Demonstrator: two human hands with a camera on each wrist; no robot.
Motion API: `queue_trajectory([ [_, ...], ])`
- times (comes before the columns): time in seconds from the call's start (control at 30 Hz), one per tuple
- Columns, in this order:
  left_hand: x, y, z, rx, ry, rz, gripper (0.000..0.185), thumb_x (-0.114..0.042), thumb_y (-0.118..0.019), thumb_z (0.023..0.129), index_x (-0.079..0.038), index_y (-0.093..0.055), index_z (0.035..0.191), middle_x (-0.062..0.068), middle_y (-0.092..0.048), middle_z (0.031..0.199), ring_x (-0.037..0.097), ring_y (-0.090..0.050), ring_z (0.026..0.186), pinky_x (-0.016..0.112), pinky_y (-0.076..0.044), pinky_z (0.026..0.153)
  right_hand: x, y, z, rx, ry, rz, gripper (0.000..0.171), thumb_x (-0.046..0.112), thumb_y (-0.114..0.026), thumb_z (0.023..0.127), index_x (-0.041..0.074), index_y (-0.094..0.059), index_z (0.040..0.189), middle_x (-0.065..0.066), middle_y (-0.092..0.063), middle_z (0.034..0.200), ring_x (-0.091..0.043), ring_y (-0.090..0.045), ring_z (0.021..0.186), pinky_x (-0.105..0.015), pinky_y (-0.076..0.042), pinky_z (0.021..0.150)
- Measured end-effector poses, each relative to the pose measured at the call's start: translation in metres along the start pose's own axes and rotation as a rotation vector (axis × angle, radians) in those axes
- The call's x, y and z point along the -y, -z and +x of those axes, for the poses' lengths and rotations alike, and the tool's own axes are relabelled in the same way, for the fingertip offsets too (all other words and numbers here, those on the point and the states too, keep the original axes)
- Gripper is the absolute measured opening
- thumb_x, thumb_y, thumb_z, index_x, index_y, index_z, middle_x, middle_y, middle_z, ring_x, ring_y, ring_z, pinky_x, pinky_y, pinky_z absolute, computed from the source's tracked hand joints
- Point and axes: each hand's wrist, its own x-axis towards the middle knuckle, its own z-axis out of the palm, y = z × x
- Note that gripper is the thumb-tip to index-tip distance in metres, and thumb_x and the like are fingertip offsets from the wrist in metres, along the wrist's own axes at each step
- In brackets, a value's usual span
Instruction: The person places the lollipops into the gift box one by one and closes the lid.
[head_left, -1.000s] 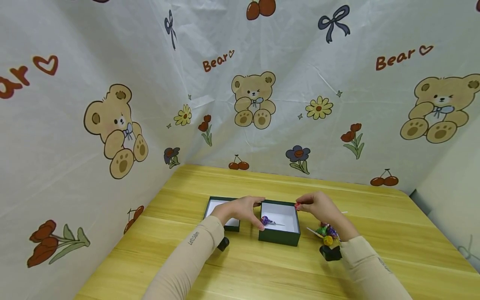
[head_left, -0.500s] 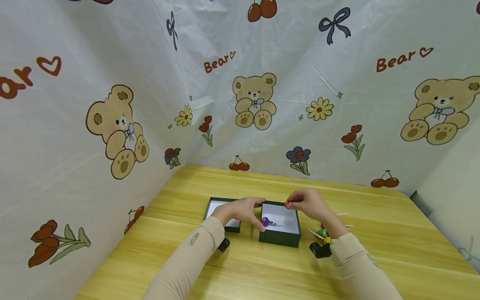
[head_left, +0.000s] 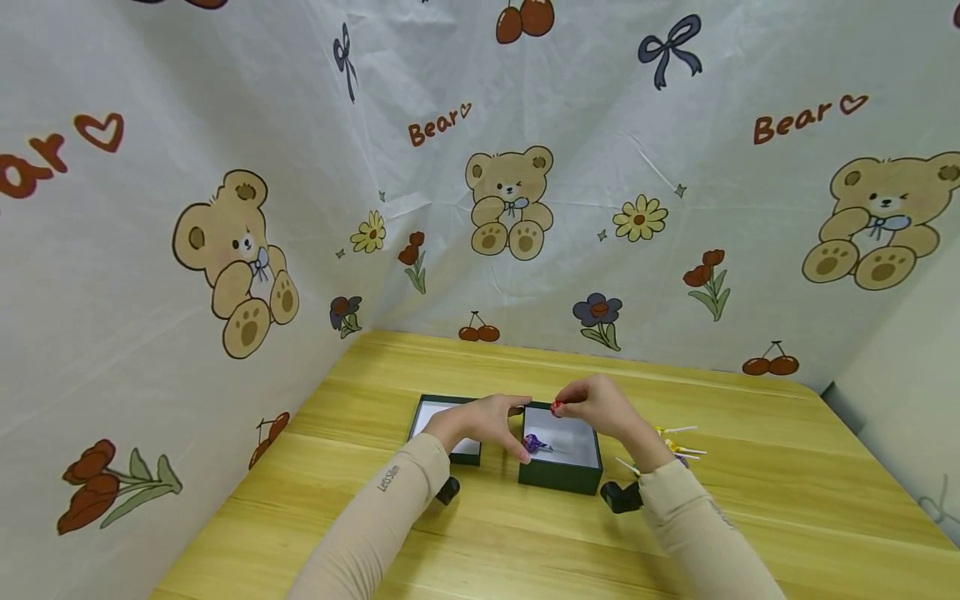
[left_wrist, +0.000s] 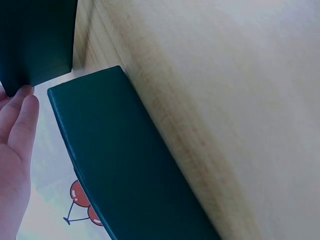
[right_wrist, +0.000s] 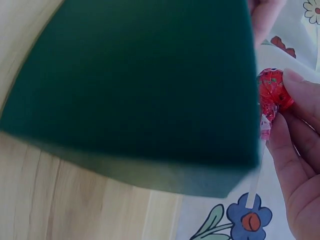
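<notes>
Two hands work around one dark green box in the head view. My left hand rests against the box's left wall at about nine o'clock, fingers curved over the corner. My right hand hangs over the rim at about twelve o'clock and pinches a red lollipop. A purple lollipop lies inside near the left wall. The box's lid sits just beside it at nine o'clock, and more lollipops lie on the wooden table at three o'clock. I judge the red one could catch on the rim and tip outside if I let go too soon.

In the left wrist view my fingertips touch a green corner; the palm looks relaxed, not clamped. If the right hand bumps the wall, such a light hold may let the box slide.

In the right wrist view my thumb and fingers pinch the wrapped red head, with the white stick pointing down past the green wall. The crinkly wrapper could slip in that narrow pinch, I think.
</notes>
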Motion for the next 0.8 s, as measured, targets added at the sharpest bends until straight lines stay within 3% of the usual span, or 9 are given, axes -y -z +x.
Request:
queue_trajectory([
  [0.3,-0.001,0.000,-0.001,-0.007,-0.002,0.007,0.109,-0.038,-0.090,0.074,-0.013,-0.027,0.160,0.006,-0.036,0.162,0.023,-0.037,0.149,0.043,-0.037,0.118,-0.002,-0.013,0.007,0.001,0.041,-0.015,0.007,0.004,-0.076,0.087,-0.001,-0.078,0.091,-0.011,-0.077,0.084,-0.011,-0.066,0.073,-0.025,-0.053,0.064],
  [0.8,0.001,0.000,0.000,0.005,-0.009,-0.018,0.109,-0.037,-0.089,0.076,-0.014,-0.024,0.160,0.006,-0.034,0.163,0.022,-0.035,0.150,0.042,-0.036,0.119,-0.008,-0.036,0.012,0.043,0.034,-0.028,0.005,0.001,-0.075,0.086,-0.002,-0.077,0.089,-0.011,-0.076,0.084,-0.014,-0.069,0.073,-0.030,-0.058,0.066],
])
